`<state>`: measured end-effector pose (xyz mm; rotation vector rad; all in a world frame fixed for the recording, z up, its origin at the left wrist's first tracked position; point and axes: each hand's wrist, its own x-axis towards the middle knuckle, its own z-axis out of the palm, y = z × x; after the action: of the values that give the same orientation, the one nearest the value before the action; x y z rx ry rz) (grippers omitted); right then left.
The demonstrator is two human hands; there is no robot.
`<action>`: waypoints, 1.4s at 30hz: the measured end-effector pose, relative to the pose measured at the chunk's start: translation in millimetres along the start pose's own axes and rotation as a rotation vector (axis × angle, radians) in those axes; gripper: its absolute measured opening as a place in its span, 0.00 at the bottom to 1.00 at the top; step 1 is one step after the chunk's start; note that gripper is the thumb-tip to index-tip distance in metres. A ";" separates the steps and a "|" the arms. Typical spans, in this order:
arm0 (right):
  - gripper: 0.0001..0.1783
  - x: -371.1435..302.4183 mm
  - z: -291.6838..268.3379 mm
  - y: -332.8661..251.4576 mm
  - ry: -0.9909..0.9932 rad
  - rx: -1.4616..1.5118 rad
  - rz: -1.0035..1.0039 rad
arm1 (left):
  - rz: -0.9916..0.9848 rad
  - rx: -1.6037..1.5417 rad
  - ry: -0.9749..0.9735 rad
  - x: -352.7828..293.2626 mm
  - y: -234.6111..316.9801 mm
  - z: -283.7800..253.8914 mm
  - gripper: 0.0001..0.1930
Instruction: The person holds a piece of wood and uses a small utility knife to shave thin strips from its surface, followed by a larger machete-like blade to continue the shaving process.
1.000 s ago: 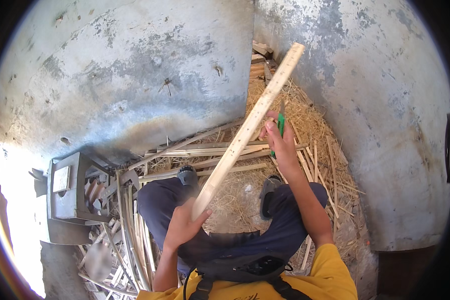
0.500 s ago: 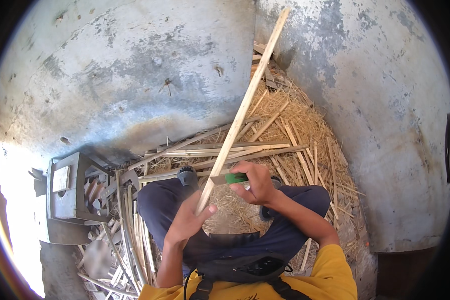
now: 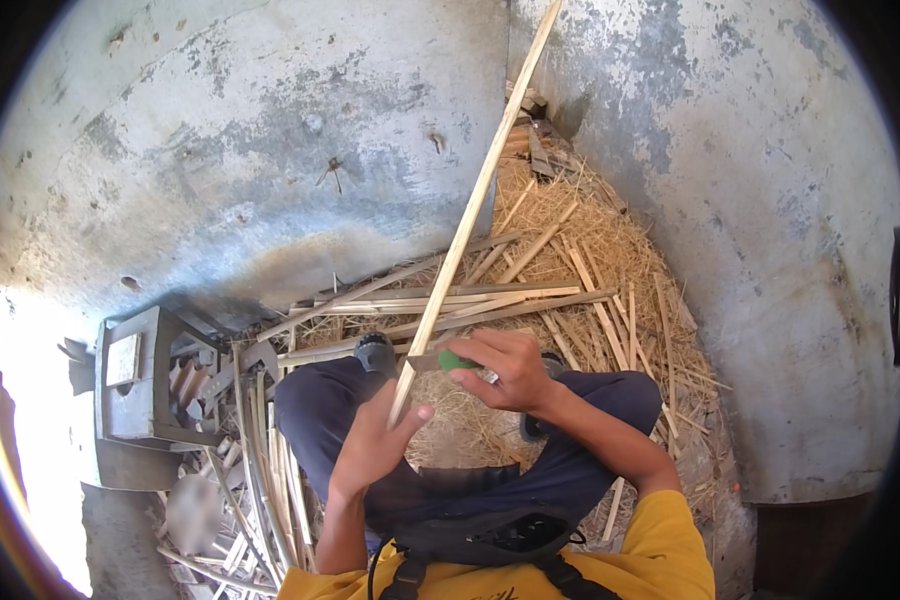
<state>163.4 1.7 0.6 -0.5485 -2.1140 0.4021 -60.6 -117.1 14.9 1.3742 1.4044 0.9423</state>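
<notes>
A long pale bamboo strip (image 3: pixel 467 215) rises from my lap toward the far wall, tilted with its top to the right. My left hand (image 3: pixel 375 440) is closed round its lower end, thumb lying alongside. A knife (image 3: pixel 425 362) with a green handle is in my right hand (image 3: pixel 508 370), fingers wrapped round the grip. Its blade lies across the strip just above my left hand, touching it. The palm side of my left hand is partly hidden.
Straw-like shavings (image 3: pixel 610 230) and loose split strips (image 3: pixel 560 300) cover the floor ahead. More strips (image 3: pixel 270 470) lie at my left beside a grey wooden box frame (image 3: pixel 135 375). Weathered walls (image 3: pixel 270 130) stand ahead and to the right. My knees flank the work.
The strip has shifted upward and slightly left, its top reaching the picture's upper edge. My right hand and the knife have moved a little left. Both grips stay closed.
</notes>
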 end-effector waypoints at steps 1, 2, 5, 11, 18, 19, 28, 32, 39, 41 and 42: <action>0.18 -0.5 -0.2 0.5 -0.004 0.010 0.007 | 0.007 0.117 0.018 -1.0 6.8 -0.2 0.17; 0.18 -0.9 -0.5 1.1 -0.005 0.012 0.005 | 0.009 0.131 0.021 -1.7 10.0 -0.4 0.16; 0.19 -0.4 -1.8 0.8 -0.010 -0.003 -0.003 | 0.024 0.146 0.038 -3.0 13.4 -0.3 0.14; 0.21 3.8 -6.4 -0.8 -0.017 -0.123 -0.020 | 0.032 0.142 0.055 -2.5 5.4 2.5 0.14; 0.21 1.2 -3.9 1.5 0.001 -0.189 -0.056 | 0.033 0.187 0.086 -5.8 13.7 4.5 0.14; 0.21 1.6 -3.5 1.5 -0.002 -0.193 -0.059 | 0.029 0.191 0.089 -6.2 15.2 3.9 0.14; 0.20 15.1 -18.3 11.0 0.154 -0.304 0.038 | 0.000 0.236 0.089 -13.2 12.1 3.6 0.15; 0.19 12.3 -13.2 11.6 0.132 -0.281 0.019 | 0.018 0.206 0.139 -19.4 11.6 3.0 0.16; 0.17 13.4 -15.3 15.5 0.142 -0.279 0.016 | 0.019 0.231 0.152 -23.6 6.0 4.7 0.15; 0.17 15.9 -18.5 21.8 0.196 -0.259 0.059 | 0.011 0.232 0.147 -28.7 3.5 5.8 0.15; 0.16 17.5 -22.1 30.5 0.233 -0.249 0.093 | 0.001 0.233 0.137 -34.0 1.1 6.4 0.16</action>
<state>180.0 38.5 10.3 -0.8004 -1.9285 0.1181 -55.9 -151.3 17.6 1.5034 1.6593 0.9097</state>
